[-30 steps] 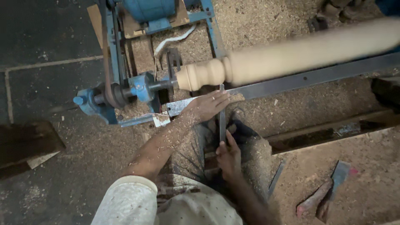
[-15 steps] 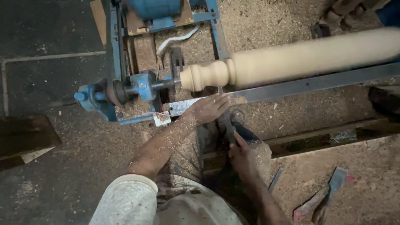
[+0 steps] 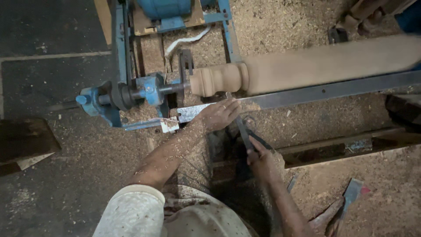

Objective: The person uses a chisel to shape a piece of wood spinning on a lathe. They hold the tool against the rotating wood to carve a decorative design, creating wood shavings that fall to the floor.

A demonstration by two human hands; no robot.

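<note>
In the head view, a long pale wooden workpiece [image 3: 307, 68] is seen mounted lengthwise on a blue lathe [image 3: 131, 94], its surface blurred; the end nearest the blue headstock is cut into rounded beads, while the rest is a plain cylinder running off toward the right edge of the frame. A grey metal tool rest bar [image 3: 324, 91] is laid just below the workpiece and parallel to it, from the headstock to the right edge of the frame. The left hand [image 3: 219, 114] is laid flat over the left part of this bar, fingers spread across it and pressed down on a narrow turning chisel [image 3: 239, 125], whose tip is pointed up toward the beaded end of the workpiece; whether the tip touches the wood cannot be told. The right hand [image 3: 263, 160] is held lower, near the person's body, its grip closed around the dark handle end of the same chisel. The left forearm is dusted with wood shavings, and a pale sleeve is seen at the bottom edge of the frame. The floor [image 3: 289, 26] around the lathe is covered with sawdust. Near the lower right corner of the frame, well apart from the hands, a small hatchet [image 3: 346, 199] is lying on the sawdust.
</note>
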